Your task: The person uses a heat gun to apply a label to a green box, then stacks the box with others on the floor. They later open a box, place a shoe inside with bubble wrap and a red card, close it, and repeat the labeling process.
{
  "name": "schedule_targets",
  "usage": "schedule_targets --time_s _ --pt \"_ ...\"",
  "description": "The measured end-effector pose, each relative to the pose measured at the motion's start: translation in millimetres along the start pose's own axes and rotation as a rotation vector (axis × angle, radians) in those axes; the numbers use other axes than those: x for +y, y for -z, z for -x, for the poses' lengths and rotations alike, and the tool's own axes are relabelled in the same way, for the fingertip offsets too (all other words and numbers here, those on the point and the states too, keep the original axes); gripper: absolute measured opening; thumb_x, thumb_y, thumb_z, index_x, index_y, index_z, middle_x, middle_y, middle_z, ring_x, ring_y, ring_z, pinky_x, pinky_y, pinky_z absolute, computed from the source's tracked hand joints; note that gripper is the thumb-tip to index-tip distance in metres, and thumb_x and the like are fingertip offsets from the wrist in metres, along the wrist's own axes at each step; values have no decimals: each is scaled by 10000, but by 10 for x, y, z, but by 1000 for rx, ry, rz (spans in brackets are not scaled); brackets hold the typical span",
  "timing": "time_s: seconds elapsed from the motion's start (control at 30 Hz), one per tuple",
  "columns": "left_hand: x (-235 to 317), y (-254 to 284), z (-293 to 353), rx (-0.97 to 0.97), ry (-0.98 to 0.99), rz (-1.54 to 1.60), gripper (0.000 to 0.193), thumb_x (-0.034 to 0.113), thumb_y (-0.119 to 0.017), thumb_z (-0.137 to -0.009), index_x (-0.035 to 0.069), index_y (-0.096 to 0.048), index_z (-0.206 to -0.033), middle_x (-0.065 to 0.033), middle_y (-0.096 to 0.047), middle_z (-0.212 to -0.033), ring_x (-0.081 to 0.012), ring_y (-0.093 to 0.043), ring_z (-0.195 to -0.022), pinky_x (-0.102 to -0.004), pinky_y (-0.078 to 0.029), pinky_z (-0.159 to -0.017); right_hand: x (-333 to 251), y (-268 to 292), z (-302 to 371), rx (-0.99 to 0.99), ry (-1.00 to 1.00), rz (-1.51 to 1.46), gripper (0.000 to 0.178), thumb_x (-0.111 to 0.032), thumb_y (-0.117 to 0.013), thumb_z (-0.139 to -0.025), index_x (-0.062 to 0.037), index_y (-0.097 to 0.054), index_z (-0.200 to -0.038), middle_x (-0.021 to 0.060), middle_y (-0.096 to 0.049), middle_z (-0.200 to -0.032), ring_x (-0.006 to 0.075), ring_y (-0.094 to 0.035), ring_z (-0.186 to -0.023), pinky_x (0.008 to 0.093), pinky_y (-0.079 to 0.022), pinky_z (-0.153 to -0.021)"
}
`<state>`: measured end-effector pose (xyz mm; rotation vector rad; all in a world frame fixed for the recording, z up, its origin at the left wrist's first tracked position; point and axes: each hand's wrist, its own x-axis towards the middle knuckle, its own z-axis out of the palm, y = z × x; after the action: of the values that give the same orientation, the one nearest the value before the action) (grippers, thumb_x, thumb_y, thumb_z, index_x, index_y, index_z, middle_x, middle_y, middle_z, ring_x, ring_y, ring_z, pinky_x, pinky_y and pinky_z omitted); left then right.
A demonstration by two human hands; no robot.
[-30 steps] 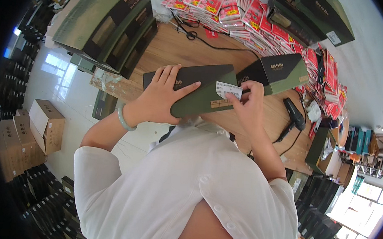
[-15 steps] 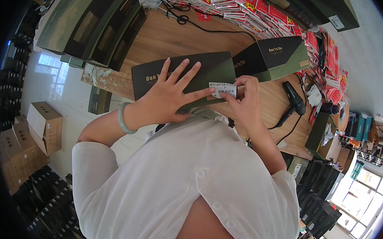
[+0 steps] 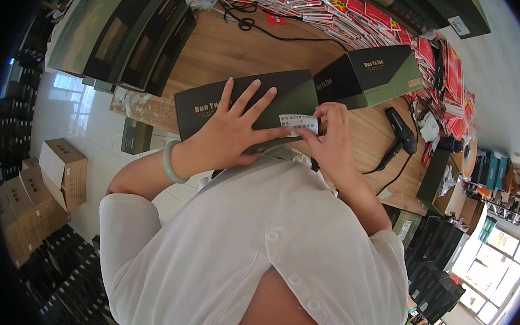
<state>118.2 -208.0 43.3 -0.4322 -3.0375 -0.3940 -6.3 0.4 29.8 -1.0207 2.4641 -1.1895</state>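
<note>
A dark green and black shoebox-like carton lies on the table right in front of me. My left hand is spread flat over its top, with one fingertip touching a white printed label at the carton's near right corner. My right hand pinches the label's right end between thumb and bent fingers, at the carton's edge. The label lies nearly flat against the carton. Whether it is stuck down under my fingers is hidden.
A second carton touches the first at right. Stacked cartons stand at left. A black hair dryer with its cord lies right. Piled red packets line the back, near black scissors. Cardboard boxes sit on the floor.
The label has come down flatter on the carton, its right end less raised. My right fingers have shifted slightly with it. My left hand stays spread on the carton.
</note>
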Motion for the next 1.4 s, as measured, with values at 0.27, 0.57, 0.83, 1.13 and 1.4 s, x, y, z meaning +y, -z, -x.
schedule_targets --time_s 0.27,0.57,0.83,1.13,1.4 --pt "1 -98 -31 75 -64 -24 808 308 -774 -665 430 -457 -1399 -143 -248 -1558 -424 -208 -1430 -705 -168 -1080 53 6 -57 -15 86 37 273 -101 -676 -857 -22 -457 -999 144 -439 -1031 307 -556 -758 397 -487 -638" --pt "-13 -180 -28 9 -13 -92 847 353 -761 -684 281 -409 -1450 -147 -258 -1548 -415 -229 -1420 -716 -185 -1066 -300 99 -147 -130 -105 322 377 -352 -596 -935 12 -535 -1008 193 -486 -1101 382 -597 -859 434 -508 -714" --pt "-23 -157 21 98 -86 -55 633 349 -715 -742 456 -515 -1333 -161 -252 -1552 -431 -209 -1427 -728 -175 -1063 -429 73 114 249 23 439 758 -417 -713 -827 -37 -415 -1411 236 -266 -1485 490 -418 -1239 504 -389 -1004" --pt "-244 -78 47 82 -99 355 191 261 -677 -782 314 -783 -933 -237 -284 -1530 -423 -194 -1441 -642 -42 -1141 -155 -445 396 -18 90 648 816 -442 -715 -807 -340 -307 -1506 229 20 -1590 551 6 -1414 679 -112 -1089" --pt "-199 -94 61 81 -89 389 202 221 -681 -776 298 -786 -930 -260 -263 -1532 -421 -179 -1448 -614 -22 -1155 39 -223 363 84 -66 733 850 -472 -657 -844 -154 -259 -1524 267 -6 -1578 551 -16 -1415 670 -89 -1102"
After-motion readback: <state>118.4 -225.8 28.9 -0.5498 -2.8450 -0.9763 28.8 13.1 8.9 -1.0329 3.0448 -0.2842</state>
